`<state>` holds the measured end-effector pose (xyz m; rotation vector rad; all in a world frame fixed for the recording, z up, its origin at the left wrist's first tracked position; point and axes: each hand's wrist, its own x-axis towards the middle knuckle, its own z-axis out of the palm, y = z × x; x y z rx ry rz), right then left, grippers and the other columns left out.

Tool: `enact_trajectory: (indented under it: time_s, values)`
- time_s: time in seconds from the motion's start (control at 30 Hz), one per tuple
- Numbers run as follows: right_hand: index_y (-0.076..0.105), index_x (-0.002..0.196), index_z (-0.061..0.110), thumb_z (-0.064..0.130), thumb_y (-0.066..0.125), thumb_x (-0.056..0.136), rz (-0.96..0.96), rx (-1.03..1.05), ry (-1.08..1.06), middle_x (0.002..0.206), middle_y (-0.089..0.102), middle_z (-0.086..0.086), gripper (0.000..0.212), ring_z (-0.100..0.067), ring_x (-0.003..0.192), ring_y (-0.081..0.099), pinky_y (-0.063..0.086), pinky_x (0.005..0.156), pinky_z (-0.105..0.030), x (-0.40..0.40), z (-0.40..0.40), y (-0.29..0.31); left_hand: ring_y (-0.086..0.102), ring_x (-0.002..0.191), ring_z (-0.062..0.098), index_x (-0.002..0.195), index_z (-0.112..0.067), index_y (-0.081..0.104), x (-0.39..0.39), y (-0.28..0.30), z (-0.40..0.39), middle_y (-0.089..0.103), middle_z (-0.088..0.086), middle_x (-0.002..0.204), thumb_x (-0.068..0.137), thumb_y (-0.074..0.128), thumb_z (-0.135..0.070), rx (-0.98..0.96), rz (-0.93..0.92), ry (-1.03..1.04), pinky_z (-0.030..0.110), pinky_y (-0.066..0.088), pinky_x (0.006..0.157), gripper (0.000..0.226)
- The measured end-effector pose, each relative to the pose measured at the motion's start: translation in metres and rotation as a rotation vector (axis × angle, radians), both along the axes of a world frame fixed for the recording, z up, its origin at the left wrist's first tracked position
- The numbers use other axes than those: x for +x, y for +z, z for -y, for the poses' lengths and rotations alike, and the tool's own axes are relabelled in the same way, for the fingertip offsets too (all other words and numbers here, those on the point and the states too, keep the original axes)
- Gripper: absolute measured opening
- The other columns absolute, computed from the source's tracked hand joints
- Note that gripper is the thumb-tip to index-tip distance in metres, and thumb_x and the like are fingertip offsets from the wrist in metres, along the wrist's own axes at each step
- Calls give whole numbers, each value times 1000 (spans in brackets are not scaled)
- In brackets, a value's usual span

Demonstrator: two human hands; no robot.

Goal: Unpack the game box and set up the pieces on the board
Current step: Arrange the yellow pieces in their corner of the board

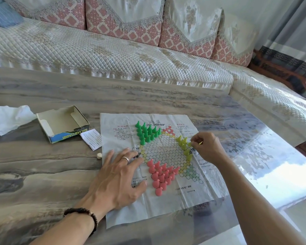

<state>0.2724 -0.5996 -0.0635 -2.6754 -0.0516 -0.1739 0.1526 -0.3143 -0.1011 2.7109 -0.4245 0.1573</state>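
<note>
A paper game board [166, 206] with a printed hexagon star lies flat on the table. Green pieces [147, 132] fill its upper-left point, and pink pieces [160, 174] fill the lower point. Several yellow pieces [183, 145] stand on the right point. My right hand [208, 147] pinches a yellow piece [190, 144] at the edge of that yellow group, with more yellow showing inside its curled fingers. My left hand [120, 175] lies flat with spread fingers, pressing on the board's left side. The open cardboard game box [60, 123] sits to the left, with nothing visible inside.
A folded paper slip [92, 138] lies between the box and the board, and a small white die [99, 155] sits below it. A crumpled white plastic bag [7, 119] lies at the far left. A quilted sofa runs behind the table; the table's glossy right end has an edge nearby.
</note>
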Motion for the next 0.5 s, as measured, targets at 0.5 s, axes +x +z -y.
enact_trajectory:
  time_s: [0.5]
  values:
    - [66, 91, 18, 13, 69, 84, -35, 20, 10, 80, 67, 4, 9, -11, 76, 62, 47, 66, -20, 4, -5, -3, 6, 147, 11, 146, -30, 34, 0, 0, 0, 25, -6, 157, 81, 41, -64, -14, -10, 0, 42, -3, 120, 74]
